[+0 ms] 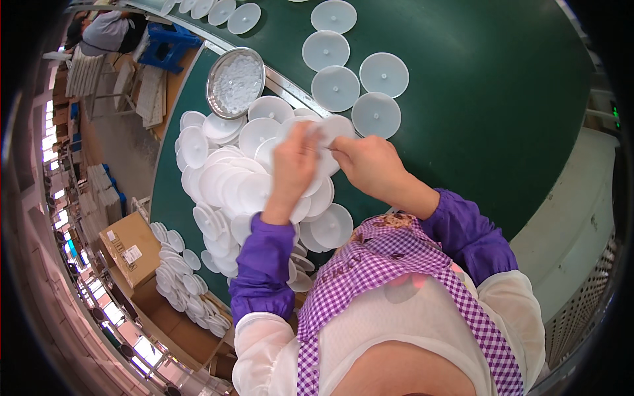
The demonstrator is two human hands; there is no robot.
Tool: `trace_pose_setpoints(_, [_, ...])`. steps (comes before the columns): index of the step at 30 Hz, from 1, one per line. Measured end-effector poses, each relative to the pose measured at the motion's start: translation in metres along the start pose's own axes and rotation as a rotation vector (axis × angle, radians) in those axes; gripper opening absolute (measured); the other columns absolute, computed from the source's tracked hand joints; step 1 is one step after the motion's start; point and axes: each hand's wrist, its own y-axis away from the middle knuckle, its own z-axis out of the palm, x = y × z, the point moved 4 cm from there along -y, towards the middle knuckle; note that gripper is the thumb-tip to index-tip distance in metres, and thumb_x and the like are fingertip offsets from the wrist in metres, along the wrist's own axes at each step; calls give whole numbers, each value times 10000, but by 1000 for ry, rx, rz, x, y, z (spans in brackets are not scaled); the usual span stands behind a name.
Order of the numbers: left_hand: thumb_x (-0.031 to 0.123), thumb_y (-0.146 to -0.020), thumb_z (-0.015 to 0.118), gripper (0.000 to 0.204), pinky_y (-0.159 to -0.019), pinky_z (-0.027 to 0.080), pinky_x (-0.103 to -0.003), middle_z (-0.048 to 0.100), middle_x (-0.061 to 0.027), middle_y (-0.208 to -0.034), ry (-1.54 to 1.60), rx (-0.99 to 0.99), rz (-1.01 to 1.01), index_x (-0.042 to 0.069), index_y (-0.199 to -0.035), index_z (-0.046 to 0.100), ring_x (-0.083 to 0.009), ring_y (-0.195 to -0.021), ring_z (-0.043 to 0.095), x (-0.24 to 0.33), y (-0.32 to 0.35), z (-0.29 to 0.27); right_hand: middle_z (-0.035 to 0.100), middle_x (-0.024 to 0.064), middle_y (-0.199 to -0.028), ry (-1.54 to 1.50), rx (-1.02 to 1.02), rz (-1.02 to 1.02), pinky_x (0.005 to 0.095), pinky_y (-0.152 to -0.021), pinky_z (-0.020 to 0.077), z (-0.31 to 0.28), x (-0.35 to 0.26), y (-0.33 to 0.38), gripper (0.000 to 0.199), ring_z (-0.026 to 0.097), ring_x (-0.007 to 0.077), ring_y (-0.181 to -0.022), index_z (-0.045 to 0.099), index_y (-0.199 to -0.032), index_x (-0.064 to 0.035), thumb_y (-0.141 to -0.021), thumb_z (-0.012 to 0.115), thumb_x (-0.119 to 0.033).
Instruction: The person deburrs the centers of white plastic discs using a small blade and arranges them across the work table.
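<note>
From where I stand, the green worktop (475,99) carries a big white-disc pile (228,181) at left, seemingly unfinished; spaced discs (335,88) beyond look done. Past the pile sits a metal bowl (211,92). The right hand (373,162) pinches one disc (339,128); the left hand (298,158) is blurred, its grip unclear.

Bowl (211,99) behind piled discs (228,181)

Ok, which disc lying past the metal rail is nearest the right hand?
The lower disc of the rightmost pair; others lie farther from the right hand.
</note>
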Motion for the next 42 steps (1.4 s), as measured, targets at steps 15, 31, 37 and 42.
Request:
trace_pose_setpoints(15, [152,-685,797,460,-809,473,-445,645,-182,-973,-837,-451,33,5,-1079,610,-344,-936,589,-103,-6,-10,678,171,-801,304,64,172,486,-672,509,-20,87,7,216,657,369,-755,636,-1046,-82,-888,574,-215])
trace_pose_setpoints(31, [130,-921,601,223,-708,501,-265,686,-83,-917,183,-97,-236,-15,-1087,636,-123,-813,626,-42,7,-15,640,170,-694,-203,-96,14,410,-617,490,17,5,7,214,640,333,-645,668,-1047,-56,-898,598,-192])
trace_pose_setpoints(37, [115,-930,605,212,-729,508,-267,683,-69,-951,353,-2,-269,-8,-1101,631,-116,-842,620,-39,9,-14,646,172,-705,-131,-88,5,417,-635,498,15,2,7,206,645,337,-659,679,-1016,-54,-895,593,-197])
trace_pose_setpoints(42, [131,-934,627,181,-669,482,-220,657,-17,-920,366,2,-264,17,-1074,639,-63,-792,584,-39,7,-13,646,169,-703,-142,-65,11,420,-633,498,9,0,9,209,645,336,-657,681,-1016,-56,-888,601,-200])
